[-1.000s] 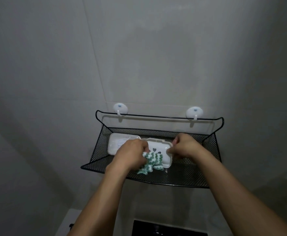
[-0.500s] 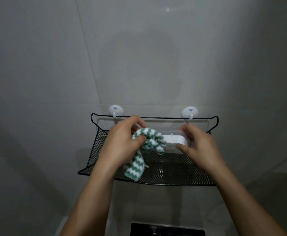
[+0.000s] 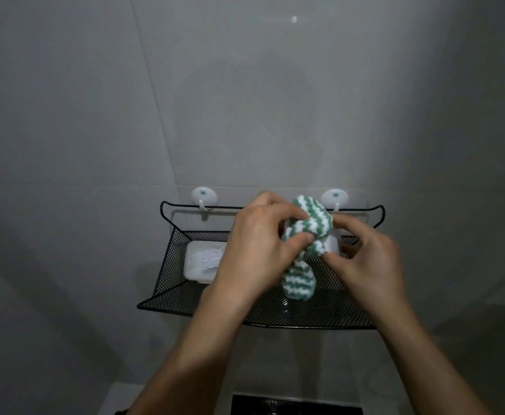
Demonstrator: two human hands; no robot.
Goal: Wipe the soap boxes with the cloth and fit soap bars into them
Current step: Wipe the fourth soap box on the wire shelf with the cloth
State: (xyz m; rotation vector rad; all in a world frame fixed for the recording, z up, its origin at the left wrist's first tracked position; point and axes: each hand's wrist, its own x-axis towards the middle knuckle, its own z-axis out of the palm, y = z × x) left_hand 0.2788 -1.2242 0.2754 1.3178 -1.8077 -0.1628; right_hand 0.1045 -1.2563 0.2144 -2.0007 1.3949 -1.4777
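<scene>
My left hand (image 3: 260,250) grips a green-and-white zigzag cloth (image 3: 302,235) and holds it against a white soap box (image 3: 332,244), which is mostly hidden behind the cloth. My right hand (image 3: 368,259) holds that box from the right, lifted above the black mesh shelf (image 3: 275,313). A second white soap box (image 3: 203,262) lies on the left part of the shelf, partly behind my left hand. No soap bar is visible.
The shelf hangs on two white wall hooks (image 3: 204,196) (image 3: 335,197) against a grey tiled wall. A dark object (image 3: 296,407) shows at the bottom edge below the shelf.
Both hands have lifted one soap box off the shelf. The cloth has moved up over the box, and the left box is now uncovered.
</scene>
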